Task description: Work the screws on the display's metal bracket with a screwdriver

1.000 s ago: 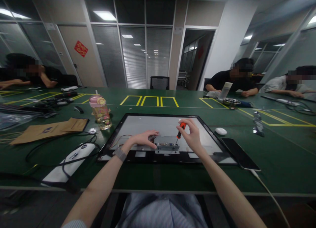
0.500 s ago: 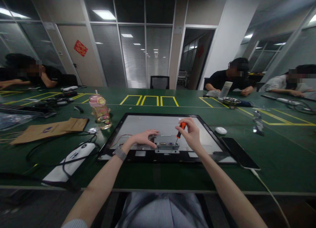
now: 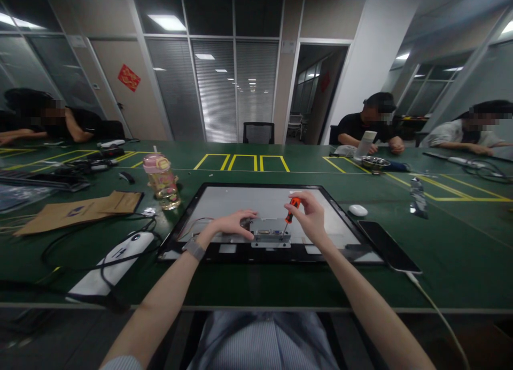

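Observation:
In front of me a flat display panel (image 3: pixel 224 198) with a black frame lies on the green table. Near its closer edge sits a metal bracket (image 3: pixel 271 244) with connector ports. My right hand (image 3: pixel 311 216) grips an orange and black screwdriver (image 3: pixel 292 208), its shaft pointing down at the bracket's right end. Whether the tip sits in a screw is too small to tell. My left hand (image 3: pixel 234 223) rests at the bracket's left end, thumb and fingers apart, the thumb against or very near the metal. Part of the panel is hidden beneath this hand.
Left of the panel are a white device (image 3: pixel 116 263) with black cables, a brown paper bag (image 3: pixel 76 212) and a pink-lided bottle (image 3: pixel 162 180). To the right lie a phone (image 3: pixel 388 245) on a cable and a white case (image 3: pixel 358 210). Other people sit across the table.
The screwdriver's handle has shifted very slightly left within my right hand. My left hand stays at the bracket, and the panel has not moved.

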Demonstrator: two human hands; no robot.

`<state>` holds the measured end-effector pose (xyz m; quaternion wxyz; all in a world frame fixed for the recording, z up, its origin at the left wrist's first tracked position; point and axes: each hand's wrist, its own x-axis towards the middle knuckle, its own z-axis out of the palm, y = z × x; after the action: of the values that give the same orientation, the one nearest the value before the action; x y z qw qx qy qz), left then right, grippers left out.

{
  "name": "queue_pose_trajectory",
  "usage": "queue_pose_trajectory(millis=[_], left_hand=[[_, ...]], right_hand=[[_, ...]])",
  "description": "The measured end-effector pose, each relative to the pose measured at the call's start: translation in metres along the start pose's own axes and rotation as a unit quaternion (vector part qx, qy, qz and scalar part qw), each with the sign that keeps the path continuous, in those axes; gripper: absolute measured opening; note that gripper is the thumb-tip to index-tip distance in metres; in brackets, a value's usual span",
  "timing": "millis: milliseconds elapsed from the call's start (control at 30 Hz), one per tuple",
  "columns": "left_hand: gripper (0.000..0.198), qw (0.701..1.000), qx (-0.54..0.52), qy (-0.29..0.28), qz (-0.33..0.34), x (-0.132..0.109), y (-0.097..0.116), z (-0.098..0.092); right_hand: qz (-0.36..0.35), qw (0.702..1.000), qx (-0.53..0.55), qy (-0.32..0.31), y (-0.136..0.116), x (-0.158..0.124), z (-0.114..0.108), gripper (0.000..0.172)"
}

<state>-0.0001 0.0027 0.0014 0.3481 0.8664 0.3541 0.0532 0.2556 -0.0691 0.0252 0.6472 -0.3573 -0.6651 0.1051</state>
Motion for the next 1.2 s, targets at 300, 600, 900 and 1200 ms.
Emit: queue_pose_trajectory(millis=[300, 600, 900, 1200], left_hand=[[0.082, 1.0, 0.008, 0.003, 0.01, 0.001, -0.003, 0.0], [0.082, 1.0, -0.003, 0.0, 0.002, 0.0, -0.001, 0.0], [0.081, 1.0, -0.007, 0.001, -0.005, -0.001, 0.003, -0.001], [0.082, 1.0, -0.003, 0.0, 0.003, 0.0, -0.001, 0.0]], right_hand=[[0.095, 0.984, 0.143, -0.056, -0.006, 0.002, 0.001, 0.021], [0.133, 0.962, 0.234, -0.036, -0.001, 0.005, 0.0, 0.014], [0.131, 0.96, 0.241, -0.058, -0.007, 0.004, 0.001, 0.018], [0.144, 0.967, 0.2, -0.059, 0.0, 0.002, 0.0, 0.024]])
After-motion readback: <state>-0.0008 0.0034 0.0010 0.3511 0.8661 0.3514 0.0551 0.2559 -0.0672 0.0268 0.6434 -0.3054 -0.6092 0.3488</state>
